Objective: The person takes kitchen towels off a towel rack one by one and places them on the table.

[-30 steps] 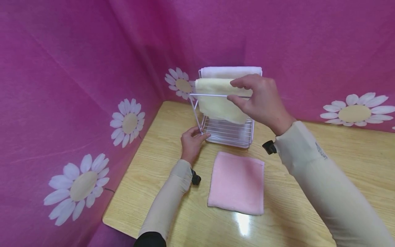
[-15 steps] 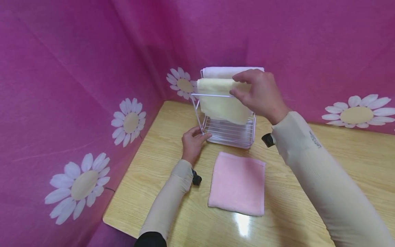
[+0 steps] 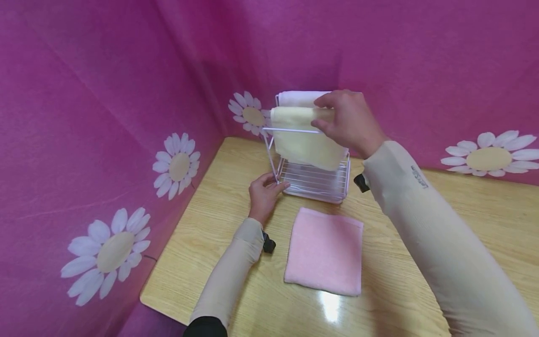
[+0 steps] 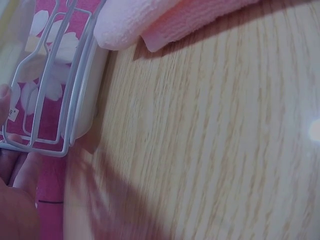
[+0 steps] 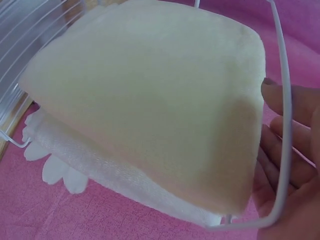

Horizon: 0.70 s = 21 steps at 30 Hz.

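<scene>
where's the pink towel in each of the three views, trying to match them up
Head: the pink towel is just below and right of centre, lying on the table.
Left wrist: along the top edge, partly cut off by the frame.
Right wrist: not in it.
Shared landmark: the white wire rack, which shows in all three views.

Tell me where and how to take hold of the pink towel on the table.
The pink towel is probably best pinched at its right edge, from above and below, coming in low from the right. It lies flat and folded, so its edges are the parts to grip; the rack stands just beyond the far edge, and the left arm lies off its left side.
</scene>
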Motion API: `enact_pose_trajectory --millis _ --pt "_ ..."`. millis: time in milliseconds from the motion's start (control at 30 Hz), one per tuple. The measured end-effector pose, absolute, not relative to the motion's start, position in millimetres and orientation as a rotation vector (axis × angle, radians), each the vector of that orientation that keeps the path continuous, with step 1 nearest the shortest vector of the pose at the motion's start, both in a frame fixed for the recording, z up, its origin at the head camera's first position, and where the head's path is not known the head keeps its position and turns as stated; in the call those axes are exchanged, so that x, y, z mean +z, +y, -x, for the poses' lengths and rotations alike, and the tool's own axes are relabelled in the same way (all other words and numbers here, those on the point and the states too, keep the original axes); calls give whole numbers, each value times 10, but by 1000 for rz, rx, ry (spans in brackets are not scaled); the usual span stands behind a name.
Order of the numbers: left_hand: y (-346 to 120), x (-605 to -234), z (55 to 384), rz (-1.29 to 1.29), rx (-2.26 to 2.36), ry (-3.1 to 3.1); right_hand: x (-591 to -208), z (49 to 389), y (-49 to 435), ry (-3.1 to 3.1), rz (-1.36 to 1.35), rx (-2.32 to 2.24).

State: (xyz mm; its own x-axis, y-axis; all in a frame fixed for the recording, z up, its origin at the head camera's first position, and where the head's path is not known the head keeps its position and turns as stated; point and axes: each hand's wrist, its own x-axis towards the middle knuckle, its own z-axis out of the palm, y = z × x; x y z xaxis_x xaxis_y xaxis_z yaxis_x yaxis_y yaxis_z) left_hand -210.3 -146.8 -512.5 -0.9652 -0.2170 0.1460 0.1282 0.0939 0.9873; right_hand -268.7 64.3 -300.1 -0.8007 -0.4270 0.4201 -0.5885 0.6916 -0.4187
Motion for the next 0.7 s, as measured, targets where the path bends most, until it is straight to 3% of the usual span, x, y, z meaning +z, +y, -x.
enact_pose_trajectory --millis 400,700 --pt "-1435 -5121 2110 -76 -1974 -2122 -2975 2737 677 -2771 -703 688" --pt "-1463 -5347 2232 -88 -1984 -2103 -2963 2748 650 -2778 -677 683"
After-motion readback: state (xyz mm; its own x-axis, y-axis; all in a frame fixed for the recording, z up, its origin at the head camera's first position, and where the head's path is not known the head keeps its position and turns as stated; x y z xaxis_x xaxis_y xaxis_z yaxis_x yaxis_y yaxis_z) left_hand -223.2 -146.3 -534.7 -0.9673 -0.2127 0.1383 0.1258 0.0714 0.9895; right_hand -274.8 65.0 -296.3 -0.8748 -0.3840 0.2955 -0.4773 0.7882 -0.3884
